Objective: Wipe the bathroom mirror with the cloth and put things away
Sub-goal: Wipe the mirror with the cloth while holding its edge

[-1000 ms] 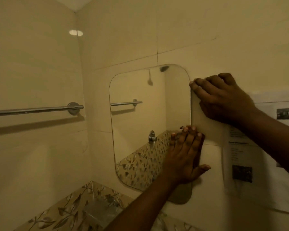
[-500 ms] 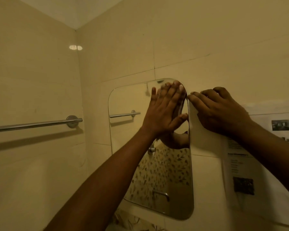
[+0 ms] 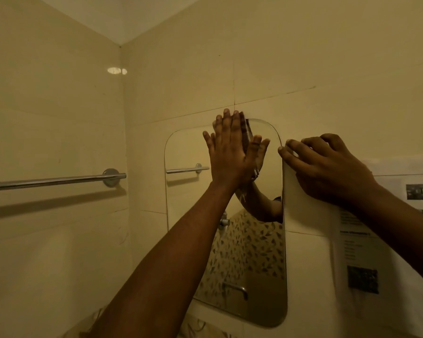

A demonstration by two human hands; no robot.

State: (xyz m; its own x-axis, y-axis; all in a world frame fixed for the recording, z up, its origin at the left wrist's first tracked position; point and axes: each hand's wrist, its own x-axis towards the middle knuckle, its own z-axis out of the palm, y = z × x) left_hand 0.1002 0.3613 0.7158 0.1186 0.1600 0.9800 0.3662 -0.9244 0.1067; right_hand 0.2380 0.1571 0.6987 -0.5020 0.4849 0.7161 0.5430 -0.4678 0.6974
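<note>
The rounded bathroom mirror (image 3: 188, 203) hangs on the beige tiled wall. My left hand (image 3: 232, 152) lies flat against its upper part, fingers straight and close together, reaching just past the top edge. Its reflection meets it in the glass. No cloth shows under or around that hand. My right hand (image 3: 325, 164) rests on the wall just right of the mirror, fingers bent, with the fingertips touching the mirror's right edge. It holds nothing.
A chrome towel bar (image 3: 54, 180) runs along the left wall at hand height. A printed paper sheet (image 3: 362, 259) is stuck to the wall right of the mirror, under my right forearm. Leaf-patterned tiles and a tap show only as reflections.
My left hand has slid up the glass from the mirror's lower right to its top edge. The right hand has stayed at the right edge. The view has tilted upward.
</note>
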